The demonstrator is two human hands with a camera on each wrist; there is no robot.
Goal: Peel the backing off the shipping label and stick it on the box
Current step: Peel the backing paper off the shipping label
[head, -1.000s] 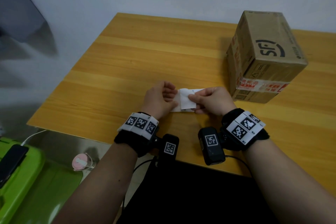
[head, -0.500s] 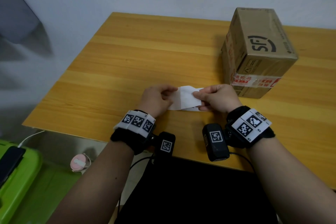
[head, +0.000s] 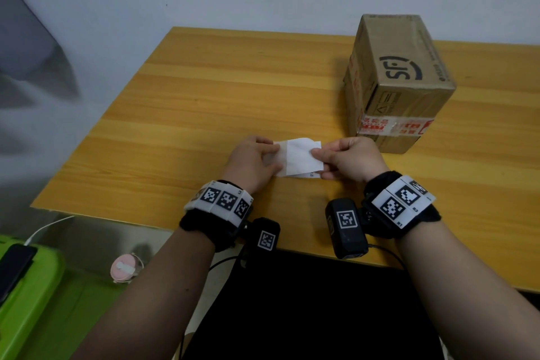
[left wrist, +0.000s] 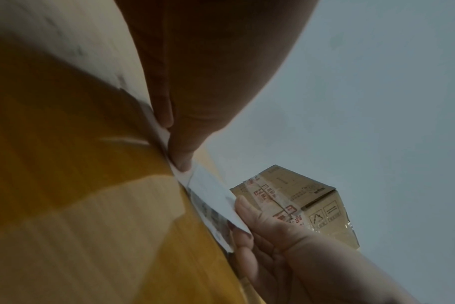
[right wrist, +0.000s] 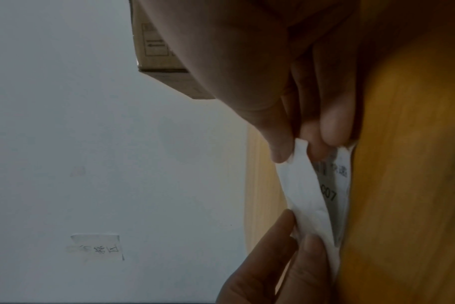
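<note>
The white shipping label [head: 301, 159] is held just above the wooden table [head: 233, 90], between both hands. My left hand [head: 276, 156] pinches its left end. With thumb and forefinger, my right hand [head: 317, 155] pinches the right edge of a blank top layer [right wrist: 304, 195], lifted off the printed layer [right wrist: 335, 185] beneath. In the left wrist view my left fingers [left wrist: 179, 160] clamp the sheet's end. The cardboard box [head: 397, 79] stands upright just beyond my right hand, taped with red-printed tape.
The table's front edge [head: 175, 228] runs just behind my wrists, with a white wall behind the table. Below on the left are a green bin [head: 26, 286] with a dark phone on it and a small pink round object [head: 125, 269].
My hands have drawn apart. The blank top layer has come further off the printed layer toward the right, and more white sheet shows between the hands.
</note>
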